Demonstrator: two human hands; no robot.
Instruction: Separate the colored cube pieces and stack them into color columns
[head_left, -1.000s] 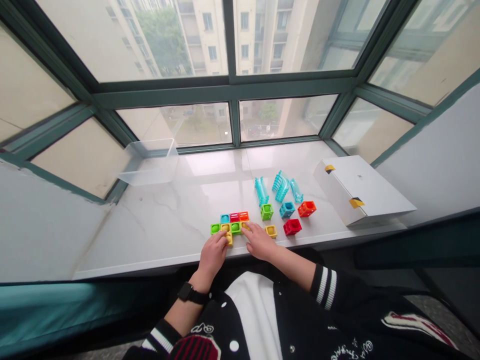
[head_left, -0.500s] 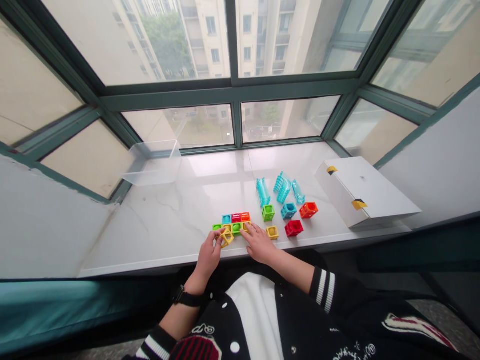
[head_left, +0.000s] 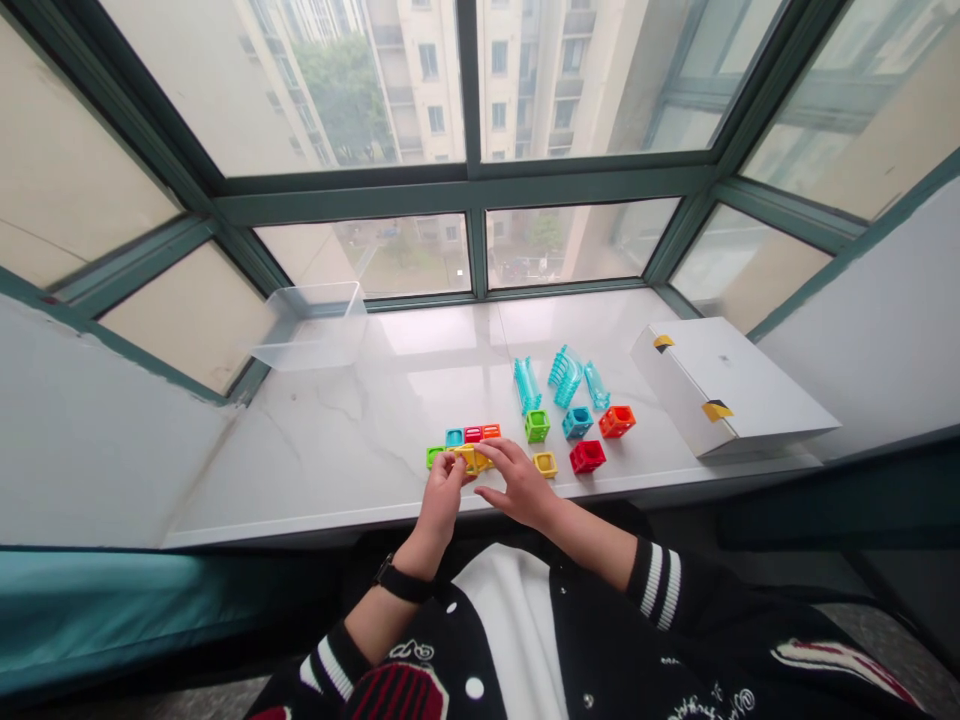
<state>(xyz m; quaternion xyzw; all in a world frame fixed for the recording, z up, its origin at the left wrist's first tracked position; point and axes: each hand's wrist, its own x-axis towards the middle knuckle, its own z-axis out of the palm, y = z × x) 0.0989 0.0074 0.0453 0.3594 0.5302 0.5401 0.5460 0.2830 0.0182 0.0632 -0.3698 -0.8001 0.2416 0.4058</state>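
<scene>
Black sleeve with white cuff stripes and a dark watch are the closest bits, just your side of the block cluster. Your left hand has thumb and fingertips pinched narrow on a yellow block, right at the cluster's near edge; can't tell if it sits flat. Your right hand grips nothing. Its fingers are loosely spread with the tips at the cluster's near-right corner, touching or not I can't say.

If you're seating that piece, I'd level it, square its sides to the neighbours, and let the right fingers pin the cluster so it doesn't skate. That marble sill looks polished and slick.

The cluster is glossy plastic squares with hollow faces, green, blue, red and orange, in a tight flat patch. Just right of it sit loose ones: a yellow frame, a red cube, then a green cube, blue cube and orange cube slightly further back. Beyond those are three ribbed see-through teal chutes, one of them curved.

Well right of the cluster is a matte white box with yellow tape tabs. Far back-left is a clear plastic tub, near the window frame.
</scene>
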